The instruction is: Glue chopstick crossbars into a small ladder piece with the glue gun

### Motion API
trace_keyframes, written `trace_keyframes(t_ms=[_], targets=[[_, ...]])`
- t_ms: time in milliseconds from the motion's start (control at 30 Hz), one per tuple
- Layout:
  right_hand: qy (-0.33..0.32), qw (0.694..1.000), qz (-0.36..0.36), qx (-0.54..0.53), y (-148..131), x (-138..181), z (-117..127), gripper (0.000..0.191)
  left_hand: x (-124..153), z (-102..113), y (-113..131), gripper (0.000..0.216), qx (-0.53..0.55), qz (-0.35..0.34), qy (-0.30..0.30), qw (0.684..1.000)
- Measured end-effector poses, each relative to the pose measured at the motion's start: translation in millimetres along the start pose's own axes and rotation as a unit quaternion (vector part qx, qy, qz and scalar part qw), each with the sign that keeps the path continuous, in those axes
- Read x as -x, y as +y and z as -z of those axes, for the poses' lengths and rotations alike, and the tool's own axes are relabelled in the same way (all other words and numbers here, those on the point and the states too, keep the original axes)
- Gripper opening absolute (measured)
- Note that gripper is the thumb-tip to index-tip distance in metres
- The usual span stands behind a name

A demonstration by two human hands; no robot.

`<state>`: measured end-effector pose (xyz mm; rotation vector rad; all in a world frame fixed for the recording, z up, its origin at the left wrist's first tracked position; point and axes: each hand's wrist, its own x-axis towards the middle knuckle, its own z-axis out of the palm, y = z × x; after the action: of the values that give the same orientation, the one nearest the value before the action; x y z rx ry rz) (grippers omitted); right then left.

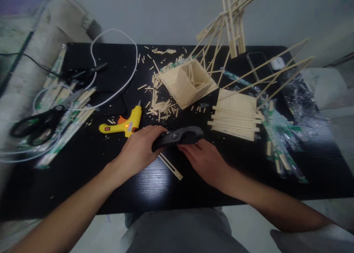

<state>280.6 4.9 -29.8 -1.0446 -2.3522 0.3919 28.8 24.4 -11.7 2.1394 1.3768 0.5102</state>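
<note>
My left hand (143, 144) is wrapped round a black hand tool (177, 135) with screws in its body and a curved right end; its exact kind does not show. Under that curved end, my right hand (206, 159) has its fingers pinched together, and whatever sits between them is hidden. A pair of joined thin wooden strips (174, 169) lies slantwise on the black table (124, 186), just below the tool. Left of my left hand, a yellow glue gun (134, 118) with a lit orange light lies on the tabletop.
Short cut stick pieces (163, 107) are scattered behind the tool. A wooden stick structure (190, 79) stands at the back. A flat wooden panel (238, 103) lies right, beside wrapped sticks (279, 146). Black scissors (41, 124), a white cable (136, 55) and a phone (258, 63) are around.
</note>
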Motion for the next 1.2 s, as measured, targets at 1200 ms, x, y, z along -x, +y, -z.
trace_keyframes(t_ms=[1200], targets=[[0.036,0.718,-0.335,-0.609,13,-44,22,0.023,0,5,25,0.024,0.409,0.135,0.023,0.902]])
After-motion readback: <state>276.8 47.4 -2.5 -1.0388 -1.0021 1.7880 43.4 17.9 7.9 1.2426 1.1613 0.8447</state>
